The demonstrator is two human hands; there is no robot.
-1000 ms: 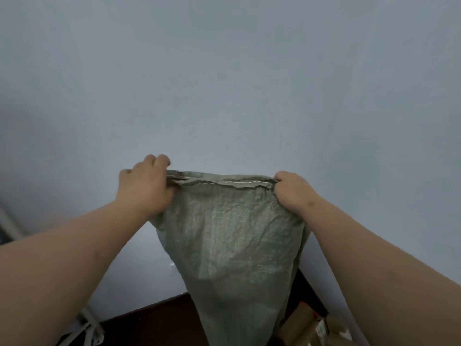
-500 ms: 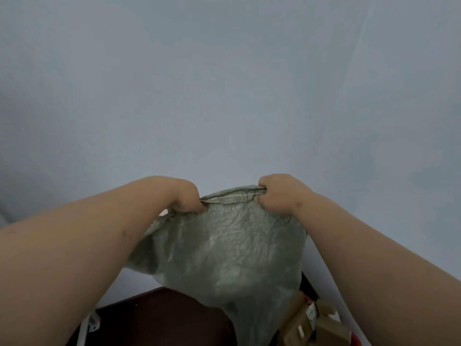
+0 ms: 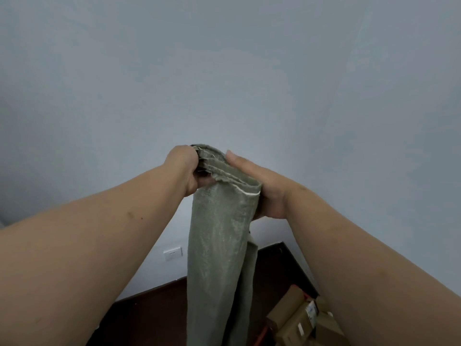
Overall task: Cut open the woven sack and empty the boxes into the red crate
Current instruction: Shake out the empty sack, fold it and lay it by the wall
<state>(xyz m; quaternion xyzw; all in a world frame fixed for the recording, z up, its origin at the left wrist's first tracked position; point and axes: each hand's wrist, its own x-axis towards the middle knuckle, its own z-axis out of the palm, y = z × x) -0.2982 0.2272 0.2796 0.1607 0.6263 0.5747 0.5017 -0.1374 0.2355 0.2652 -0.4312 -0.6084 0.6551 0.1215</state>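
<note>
The grey-green woven sack (image 3: pixel 219 245) hangs limp from its stitched end, folded into a narrow strip, held up in front of the wall. My left hand (image 3: pixel 183 168) grips the bunched folds of that end. My right hand (image 3: pixel 262 188) lies flat against the sack's right side, fingers straight and thumb along the fold. Several brown cardboard boxes (image 3: pixel 299 318) lie at the bottom right, with a sliver of the red crate (image 3: pixel 296 287) showing at their edge. The sack's lower end runs out of view.
A pale blue-grey wall (image 3: pixel 224 71) fills most of the view. Below it is a dark brown floor (image 3: pixel 154 310). A white wall socket (image 3: pixel 172 254) sits low on the wall, left of the sack.
My hands have come together, folding the sack's top edge from a spread width into a narrow bundle. The right hand's grip has flattened against the sack.
</note>
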